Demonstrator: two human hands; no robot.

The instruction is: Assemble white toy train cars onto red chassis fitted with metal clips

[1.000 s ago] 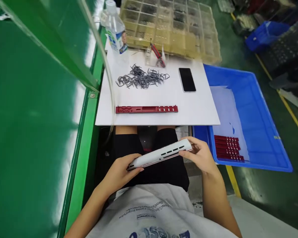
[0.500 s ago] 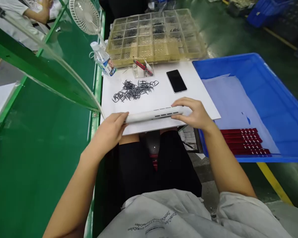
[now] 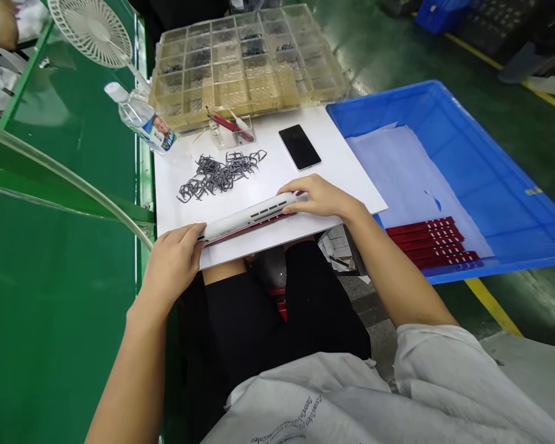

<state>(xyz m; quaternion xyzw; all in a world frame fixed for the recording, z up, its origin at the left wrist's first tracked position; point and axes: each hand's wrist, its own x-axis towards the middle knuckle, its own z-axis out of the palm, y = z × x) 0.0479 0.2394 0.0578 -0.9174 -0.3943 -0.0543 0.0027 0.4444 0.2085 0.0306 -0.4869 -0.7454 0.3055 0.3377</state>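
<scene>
Left hand (image 3: 173, 260) and right hand (image 3: 321, 195) clasp the white bar (image 3: 238, 221) between them, likely steadying it above the red strip (image 3: 259, 225).

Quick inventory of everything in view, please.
Table: 1, white, centre
Cover: 1, white, table's near edge
Strip: 1, red, cover's near edge
Bent pieces: uncountable heap, grey, on table
Phone: 1, black, on table
Small tool box: 1, clear, on table
Bottle: 1, clear, table's far left corner
Divided box: 1, yellowish, table's far edge
Fan: 1, white, upper left
Hose: 1, pale, left
Bench: 1, green, left
Tubs: 2, blue, right and background
More strips: several, red, in near tub
Left hand: 1, cover's left end
Right hand: 1, cover's right end
</scene>
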